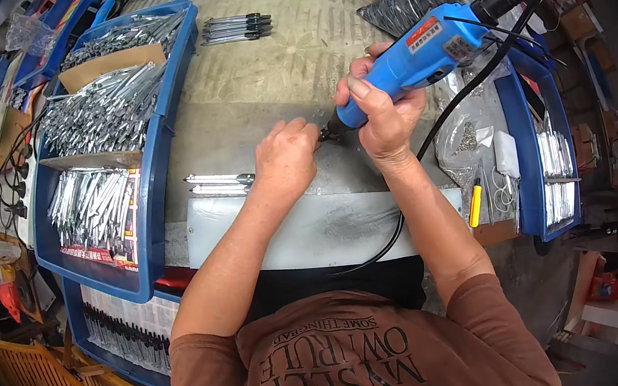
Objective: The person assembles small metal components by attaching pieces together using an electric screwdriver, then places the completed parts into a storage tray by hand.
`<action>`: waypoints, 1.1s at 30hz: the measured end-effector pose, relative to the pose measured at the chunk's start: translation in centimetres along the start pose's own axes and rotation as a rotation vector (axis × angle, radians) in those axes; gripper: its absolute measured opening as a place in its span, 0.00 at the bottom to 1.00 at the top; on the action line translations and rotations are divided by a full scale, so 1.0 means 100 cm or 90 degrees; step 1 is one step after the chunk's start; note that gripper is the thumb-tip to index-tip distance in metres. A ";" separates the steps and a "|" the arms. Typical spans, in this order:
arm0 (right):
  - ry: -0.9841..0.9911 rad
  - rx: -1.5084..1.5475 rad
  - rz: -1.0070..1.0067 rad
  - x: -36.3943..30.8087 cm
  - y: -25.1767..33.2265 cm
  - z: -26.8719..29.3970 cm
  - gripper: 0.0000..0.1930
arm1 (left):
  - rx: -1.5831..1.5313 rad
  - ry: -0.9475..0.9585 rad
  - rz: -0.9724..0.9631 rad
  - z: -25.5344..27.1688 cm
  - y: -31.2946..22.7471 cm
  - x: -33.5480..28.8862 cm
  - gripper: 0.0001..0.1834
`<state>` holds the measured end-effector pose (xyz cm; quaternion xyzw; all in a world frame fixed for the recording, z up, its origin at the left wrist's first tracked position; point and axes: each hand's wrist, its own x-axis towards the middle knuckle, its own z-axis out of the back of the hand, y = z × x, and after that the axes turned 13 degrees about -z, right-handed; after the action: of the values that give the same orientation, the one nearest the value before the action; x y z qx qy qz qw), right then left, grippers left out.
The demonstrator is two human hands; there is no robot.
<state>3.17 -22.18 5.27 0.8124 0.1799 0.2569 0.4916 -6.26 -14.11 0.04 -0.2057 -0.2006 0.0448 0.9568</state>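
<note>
My right hand (388, 108) is wrapped round a blue electric screwdriver (416, 58) with a black cord. The tool tilts down to the left, its dark tip beside the fingers of my left hand (289, 156). That hand is closed at the tip, pinching something mostly hidden by the fingers; a small dark part shows between hand and tool. Beside my left wrist lie two slim silver rods with dark ends (219, 180). A white plate (306, 228) lies along the bench's near edge, under my forearms.
A blue tray (151, 237) of silver metal pieces (106, 102) stands left. Farther off lies a small row of dark-ended rods (237, 28). At right are a plastic bag of dark parts (418, 14), a yellow-handled tool (475, 204) and another blue tray (531, 187).
</note>
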 end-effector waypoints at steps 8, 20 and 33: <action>-0.013 0.002 -0.009 0.001 -0.003 0.001 0.21 | -0.004 -0.011 -0.008 -0.001 0.000 -0.001 0.04; 0.025 -0.032 0.001 -0.001 -0.012 0.000 0.22 | -0.016 -0.016 -0.005 -0.001 0.000 -0.001 0.02; 0.108 -0.239 0.049 0.005 -0.020 -0.006 0.17 | -0.019 -0.035 0.016 0.006 -0.006 0.000 0.03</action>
<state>3.14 -20.58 3.89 0.6885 0.1386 0.3717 0.6071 -6.48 -14.43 0.83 -0.2210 -0.2245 0.0596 0.9472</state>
